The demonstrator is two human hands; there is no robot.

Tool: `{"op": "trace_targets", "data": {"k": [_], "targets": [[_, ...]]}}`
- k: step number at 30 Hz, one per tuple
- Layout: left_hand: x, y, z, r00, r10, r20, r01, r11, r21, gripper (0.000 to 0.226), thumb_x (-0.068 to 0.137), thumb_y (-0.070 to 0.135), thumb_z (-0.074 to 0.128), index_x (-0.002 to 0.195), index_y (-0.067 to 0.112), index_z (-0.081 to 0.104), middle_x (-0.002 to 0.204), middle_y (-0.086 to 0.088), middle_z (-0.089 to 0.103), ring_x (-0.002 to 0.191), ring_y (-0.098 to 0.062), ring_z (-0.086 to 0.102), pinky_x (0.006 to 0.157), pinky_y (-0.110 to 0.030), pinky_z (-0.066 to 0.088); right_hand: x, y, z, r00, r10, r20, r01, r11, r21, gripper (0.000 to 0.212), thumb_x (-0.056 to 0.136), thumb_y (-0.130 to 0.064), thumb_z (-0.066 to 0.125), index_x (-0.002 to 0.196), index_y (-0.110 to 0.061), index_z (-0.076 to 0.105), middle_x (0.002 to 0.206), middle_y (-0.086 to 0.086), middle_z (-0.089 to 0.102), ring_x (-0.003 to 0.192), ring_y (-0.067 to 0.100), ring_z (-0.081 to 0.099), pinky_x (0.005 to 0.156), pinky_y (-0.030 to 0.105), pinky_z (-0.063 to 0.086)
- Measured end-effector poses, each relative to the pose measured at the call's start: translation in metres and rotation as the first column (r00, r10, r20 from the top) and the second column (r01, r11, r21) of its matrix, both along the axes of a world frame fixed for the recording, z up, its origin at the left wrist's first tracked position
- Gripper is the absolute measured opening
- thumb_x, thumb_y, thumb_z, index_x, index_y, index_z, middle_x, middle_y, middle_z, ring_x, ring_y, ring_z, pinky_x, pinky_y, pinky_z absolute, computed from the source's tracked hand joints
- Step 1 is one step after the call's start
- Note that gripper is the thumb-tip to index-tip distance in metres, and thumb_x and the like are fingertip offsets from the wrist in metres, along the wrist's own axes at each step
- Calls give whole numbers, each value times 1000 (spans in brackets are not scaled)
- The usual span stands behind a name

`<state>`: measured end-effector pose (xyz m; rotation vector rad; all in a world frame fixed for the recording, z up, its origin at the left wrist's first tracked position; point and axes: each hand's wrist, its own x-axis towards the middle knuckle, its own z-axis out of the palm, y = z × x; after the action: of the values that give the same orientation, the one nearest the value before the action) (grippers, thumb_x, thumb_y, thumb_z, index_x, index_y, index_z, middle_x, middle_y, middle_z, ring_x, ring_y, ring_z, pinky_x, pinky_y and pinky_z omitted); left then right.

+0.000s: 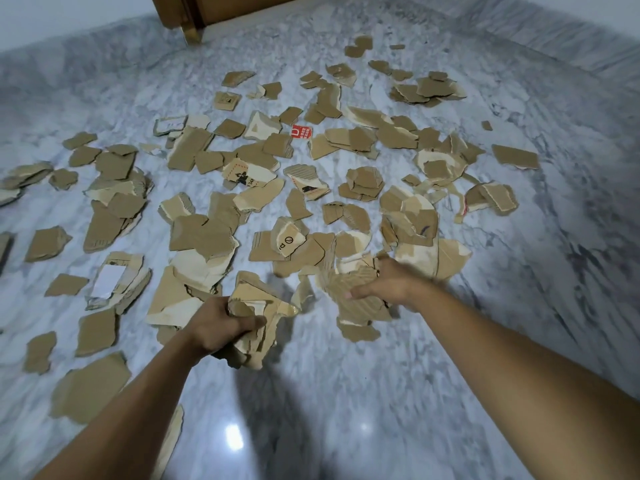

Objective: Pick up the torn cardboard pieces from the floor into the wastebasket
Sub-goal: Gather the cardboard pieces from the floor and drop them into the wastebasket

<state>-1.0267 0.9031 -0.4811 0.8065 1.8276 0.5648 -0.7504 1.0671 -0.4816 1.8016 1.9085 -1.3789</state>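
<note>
We grip a crumpled wad (258, 306) of torn cardboard in the left hand (221, 329), fingers curled round it. The right hand (389, 282) clutches a corrugated stack (349, 292). Both loads are ragged, stiff and uneven, so outer scraps may slip onto the glossy marble floor (346, 393). Most cardboard pieces (201, 237) lie scattered beyond both hands. The wastebasket is out of view.

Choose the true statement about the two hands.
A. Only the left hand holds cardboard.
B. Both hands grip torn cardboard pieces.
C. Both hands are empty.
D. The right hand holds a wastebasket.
B: the left hand grips a bunch of cardboard pieces, and the right hand pinches a second bunch between thumb and curled fingers.
</note>
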Motion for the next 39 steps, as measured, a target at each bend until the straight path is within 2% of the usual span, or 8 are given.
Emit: {"op": "trace_targets", "data": {"k": [8, 12, 17, 23, 26, 30, 35, 39], "targets": [[-4, -13, -16, 1000, -15, -9, 15, 1000, 6, 19, 77, 22, 85, 76, 10, 70, 61, -2, 70, 50, -18, 64, 52, -29, 51, -62, -6, -28, 921, 270, 281, -304, 949, 83, 120, 55, -67, 86, 153, -25, 33, 157, 10, 25, 146, 38, 24, 117, 52, 33], [-2, -15, -22, 1000, 5, -7, -5, 1000, 7, 17, 78, 18, 83, 77, 11, 67, 55, 5, 65, 44, -9, 58, 41, -20, 43, -68, -10, -37, 944, 235, 232, -266, 958, 110, 116, 63, -55, 89, 157, -26, 27, 154, 5, 46, 139, 34, 43, 113, 48, 39], [-1, -13, -24, 1000, 1, 1, -1, 1000, 31, 17, 80, 16, 82, 77, 12, 66, 51, 10, 62, 42, -3, 55, 39, -14, 39, -61, -8, -38, 972, 215, 89, -225, 966, 123, 110, 72, -39, 90, 159, -20, 24, 156, 5, 43, 138, 29, 45, 107, 33, 42], [-3, -9, -10, 996, 86, 28, -87, 996, 32, 17, 79, 19, 83, 79, 12, 67, 54, 5, 63, 42, -10, 56, 39, -21, 41, -20, 8, 0, 995, 58, -84, -46, 989, 144, 116, 63, -39, 95, 156, -21, 29, 154, 3, 43, 140, 26, 42, 112, 38, 39], [-1, -3, -2, 993, 113, 42, -114, 993, 26, 21, 79, 19, 83, 75, 12, 64, 52, 2, 60, 40, -14, 52, 41, -23, 41, -2, 1, 14, 995, 101, -16, -99, 992, 75, 126, 47, -51, 97, 151, -24, 31, 151, 2, 47, 133, 28, 49, 109, 44, 43], [8, -4, 1, 995, 98, 30, -98, 995, 32, 19, 77, 20, 85, 76, 13, 67, 53, 4, 64, 47, -16, 58, 45, -24, 45, -2, -40, -7, 983, 155, 99, -152, 988, -33, 98, 63, -30, 96, 144, -13, 44, 141, 5, 54, 124, 27, 54, 100, 33, 47], [15, -12, -4, 999, 53, -13, -52, 998, 39, 19, 76, 21, 85, 82, 14, 69, 70, -1, 70, 61, -17, 65, 45, -22, 46, -19, -75, -42, 941, 198, 276, -226, 971, 75, 115, 56, -35, 98, 152, -23, 34, 144, 11, 31, 131, 38, 43, 104, 41, 48], [19, -20, -9, 998, 47, -37, -46, 999, 28, 16, 78, 20, 84, 83, 17, 68, 76, 2, 70, 69, -15, 66, 53, -23, 47, -25, -78, -46, 956, 174, 238, -203, 974, 101, 118, 55, -26, 99, 153, -20, 33, 145, 8, 50, 130, 32, 53, 99, 39, 53]]}}
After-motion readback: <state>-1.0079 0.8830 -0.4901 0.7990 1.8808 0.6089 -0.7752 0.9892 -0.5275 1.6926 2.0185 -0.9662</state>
